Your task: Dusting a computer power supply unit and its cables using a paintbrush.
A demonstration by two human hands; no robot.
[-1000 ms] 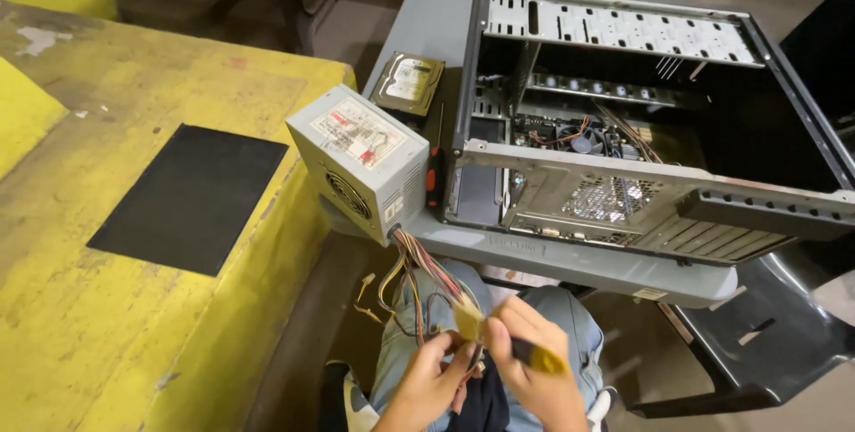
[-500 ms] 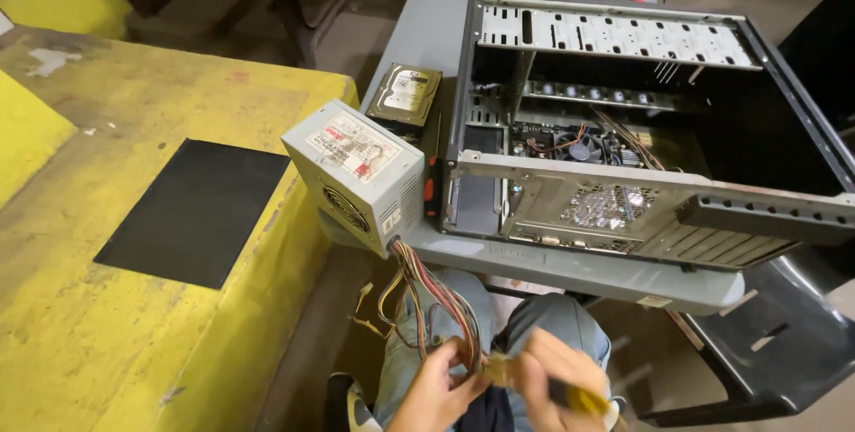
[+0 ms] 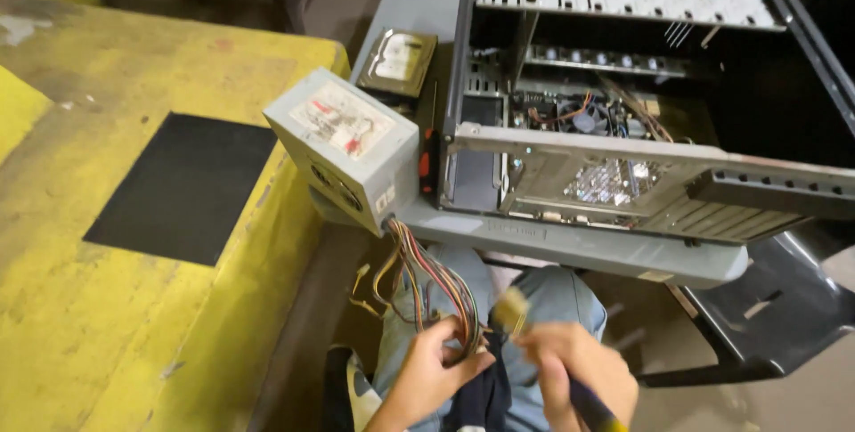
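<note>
Below the near edge of the grey table (image 3: 419, 4), head view: left hand (image 3: 427, 374) clenched around the bundle of coloured power cables (image 3: 436, 294); right hand (image 3: 579, 374) wrapped around the dark handle of a small brush (image 3: 512, 307), pale bristles up against the cable ends.

Step in hand reads as brushing dust off the cable ends and connectors. To do it well, my judgement: hold the bundle taut and steady with the left hand, fan the wires a little so the bristles get between them, stroke away from the lap, and avoid tugging hard, since the cables run straight up into the power supply unit (image 3: 343, 147), which sits at the table's near left corner, partly overhanging the edge. A sharp pull could drag it off.

Cable look: many thin wires, yellow, red, orange, black, some looping loose on the left; they leave the unit at its lower near corner. Connector ends are hidden behind the hand and motion blur.

Power supply unit: grey metal box, tilted, label on top, fan grille on the near face.

Nearby: open computer case (image 3: 641, 102) on its side on the table, motherboard and fan visible; a hard drive (image 3: 401, 60) lies behind the unit. Yellow platform (image 3: 134, 307) to the left.
</note>
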